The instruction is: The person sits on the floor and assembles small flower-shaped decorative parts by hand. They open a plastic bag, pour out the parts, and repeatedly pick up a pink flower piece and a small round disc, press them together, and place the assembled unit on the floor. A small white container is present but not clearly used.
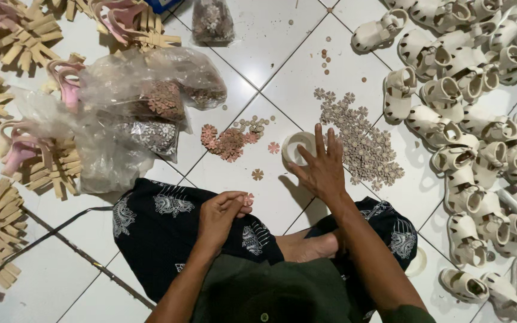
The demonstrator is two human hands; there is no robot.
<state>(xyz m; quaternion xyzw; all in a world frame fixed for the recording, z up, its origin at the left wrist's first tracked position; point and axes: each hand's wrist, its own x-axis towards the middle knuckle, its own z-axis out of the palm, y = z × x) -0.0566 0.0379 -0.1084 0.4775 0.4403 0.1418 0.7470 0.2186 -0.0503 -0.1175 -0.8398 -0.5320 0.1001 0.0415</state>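
**Desk:** Seated cross-legged on a white tiled floor (270,36), amid a broad spread of cream moulded plastic sandals (480,119) at right and crumpled clear plastic bags of trimmings (121,113) at left. Anything on handling?

**Field:** Probably best done slowly: keep the pinch light, on the petal edges. Bring the other hand down over the rim of the small round white cup (297,146) rather than sweeping through the heap of tan flower-shaped pieces (366,143) just beside it. Easy to scatter, judging by the strays on the tiles.

**Desk:** And the smaller cluster?

**Field:** Loose pile of pink flower-shaped pieces (228,143), left of the cup, apart from both hands.

**Desk:** Hand poses?

**Field:** Right hand (323,167) reached forward, palm down, fingers spread and holding nothing, hovering over the cup's near edge; cannot tell whether touching. Left hand (221,215) drawn in above the patterned dark trouser knee, fingers curled, thumb and fingertips nipping a small pink flower-shaped piece (248,198). Forearms angled inward, elbows close to the body.
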